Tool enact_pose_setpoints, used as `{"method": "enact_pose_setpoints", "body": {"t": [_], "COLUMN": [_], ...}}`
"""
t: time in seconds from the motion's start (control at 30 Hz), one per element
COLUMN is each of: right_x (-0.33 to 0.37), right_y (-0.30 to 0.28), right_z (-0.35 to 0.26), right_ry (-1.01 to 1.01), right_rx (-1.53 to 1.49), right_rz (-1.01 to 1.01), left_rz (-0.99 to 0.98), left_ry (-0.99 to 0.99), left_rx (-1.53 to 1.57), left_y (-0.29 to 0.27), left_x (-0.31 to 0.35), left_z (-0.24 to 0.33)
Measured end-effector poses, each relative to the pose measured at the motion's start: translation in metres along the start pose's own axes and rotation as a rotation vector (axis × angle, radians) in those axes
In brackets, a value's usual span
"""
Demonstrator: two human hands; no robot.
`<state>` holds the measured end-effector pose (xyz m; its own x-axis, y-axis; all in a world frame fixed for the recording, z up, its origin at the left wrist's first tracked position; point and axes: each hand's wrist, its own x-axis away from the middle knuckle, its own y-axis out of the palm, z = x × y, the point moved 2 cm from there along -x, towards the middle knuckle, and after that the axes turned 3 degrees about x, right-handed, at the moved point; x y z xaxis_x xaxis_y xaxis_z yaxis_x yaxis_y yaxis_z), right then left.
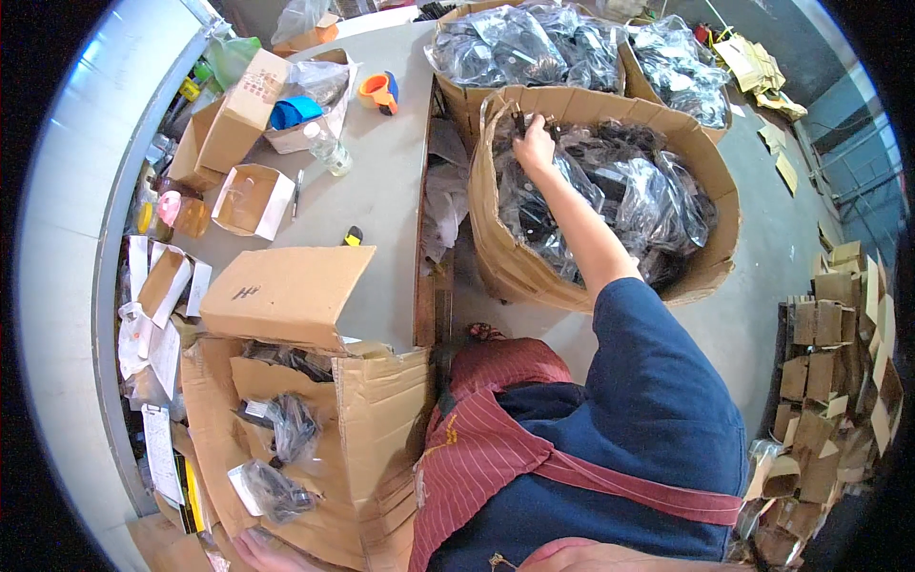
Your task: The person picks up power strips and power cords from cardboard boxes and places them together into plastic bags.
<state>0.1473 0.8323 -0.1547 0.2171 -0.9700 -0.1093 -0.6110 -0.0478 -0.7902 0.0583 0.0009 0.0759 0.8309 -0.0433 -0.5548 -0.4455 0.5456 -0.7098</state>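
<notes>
My right hand (535, 145) reaches into a big, rounded cardboard box (496, 257) at its far left side. Its fingers are closed on a dark, slim piece whose kind I cannot make out. Below it, clear plastic bags (658, 200) with black contents fill the box. At the lower left edge, part of my left hand (265, 553) shows beside an open carton (381, 448); its fingers are mostly cut off and blurred. Inside that carton lie two clear bags with dark parts and white labels, a nearer bag (276, 491) and a farther bag (286, 424).
Two more cartons of bagged black goods, a left one (524, 48) and a right one (677, 71), stand behind. A grey table (391, 172) carries a clear bottle (327, 150), an orange tape dispenser (379, 92) and a small open box (253, 200). Flattened cardboard (820, 381) is stacked at right.
</notes>
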Motion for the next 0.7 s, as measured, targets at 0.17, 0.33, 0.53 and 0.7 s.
{"method": "enact_pose_setpoints", "body": {"t": [0.17, 0.33, 0.53, 0.7], "right_x": [0.013, 0.023, 0.078, 0.133], "right_y": [0.005, -0.057, -0.136, -0.171], "right_z": [0.012, -0.002, -0.036, -0.066], "right_ry": [-0.191, -0.19, -0.241, -0.248], "right_rx": [-0.243, -0.543, -0.941, -0.756], "right_rz": [0.073, 0.043, -0.141, -0.123], "left_rz": [0.023, 0.047, 0.022, 0.009], "left_ry": [-0.246, -0.611, -0.704, -0.698], "left_rx": [0.194, 0.598, 0.738, 0.706], "left_y": [0.001, 0.024, 0.079, 0.106], "left_x": [0.015, 0.026, 0.017, 0.013], "left_z": [-0.017, -0.075, -0.034, 0.015]}}
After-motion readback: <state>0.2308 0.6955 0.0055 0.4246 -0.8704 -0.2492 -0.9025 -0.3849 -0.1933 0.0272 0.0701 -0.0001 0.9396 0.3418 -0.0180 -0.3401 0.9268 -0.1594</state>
